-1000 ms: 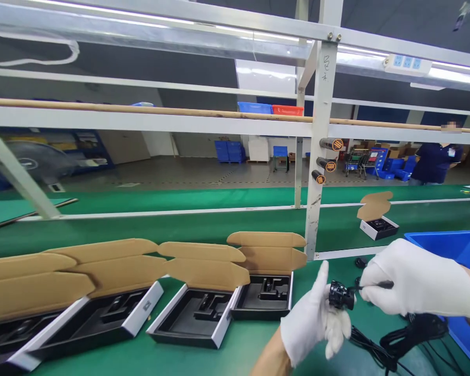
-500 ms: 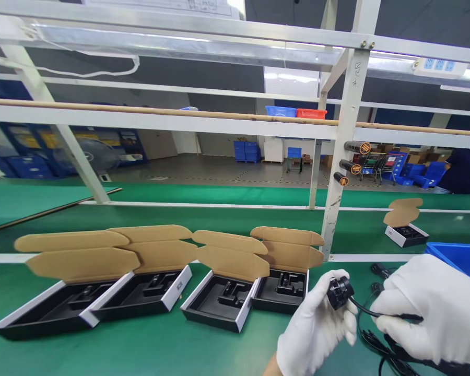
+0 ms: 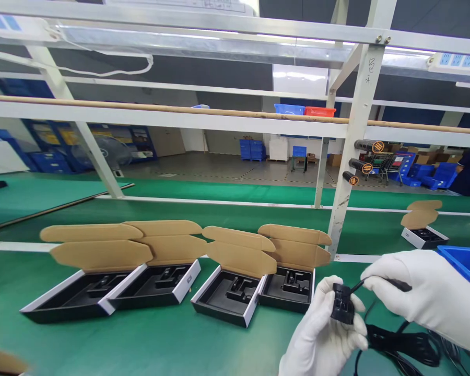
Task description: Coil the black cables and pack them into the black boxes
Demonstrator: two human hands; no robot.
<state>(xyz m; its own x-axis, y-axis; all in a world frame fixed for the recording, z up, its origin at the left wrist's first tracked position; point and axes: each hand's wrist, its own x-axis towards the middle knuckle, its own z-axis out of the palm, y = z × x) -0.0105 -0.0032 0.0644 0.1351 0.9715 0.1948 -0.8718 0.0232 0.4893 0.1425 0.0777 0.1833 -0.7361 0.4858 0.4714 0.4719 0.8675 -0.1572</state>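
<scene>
My gloved left hand holds a small black device between thumb and fingers; its exact kind is unclear. From the top of the device a black cable runs to my gloved right hand, which pinches it close by. A dark, thicker piece pokes out between the right fingers. Under both hands lies a tied bundle of black cable on the green tabletop. Left of my hands stand several open boxes, the nearest box having a black insert.
Other open boxes with raised cardboard lids line the table leftward. A blue bin is at the right edge. Behind rises a white post carrying black rolls. One small open box sits farther back. Blurred cardboard shows bottom left.
The view has swung left, so the scene sits farther right. In my left hand the device has turned. My right hand has come closer to it, and blurred cardboard has appeared bottom left.
</scene>
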